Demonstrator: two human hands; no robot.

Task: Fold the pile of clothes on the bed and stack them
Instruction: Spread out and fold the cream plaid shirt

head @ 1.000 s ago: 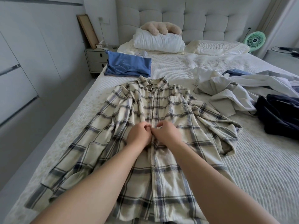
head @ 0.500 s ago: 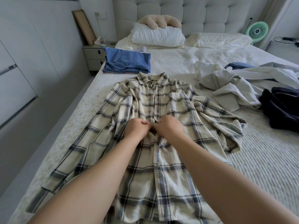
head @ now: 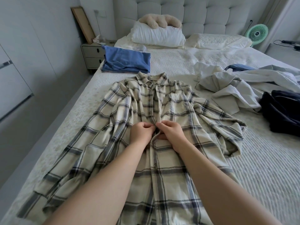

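Two bare hands meet at the button placket of a cream-and-navy plaid shirt [head: 162,120] that lies front-up and spread flat on the bed [head: 259,159], its collar toward the headboard and its sleeves fanned out to either side. The left hand [head: 140,133] has its fingers curled, pinching the left edge of the placket, and the right hand [head: 170,133] pinches the facing edge, so the fingertips of both nearly touch at mid-chest of the shirt. Beyond the shirt's collar and a little to its left sits a folded blue garment [head: 126,61], near the bed's edge. To the right of the shirt lies a loose heap of pale grey and white clothes [head: 235,88], and further right of that a crumpled dark navy garment [head: 282,111]. Behind the shirt, against the tufted headboard [head: 203,15], rest a white pillow [head: 158,35] with a beige plush toy [head: 159,21] on top.
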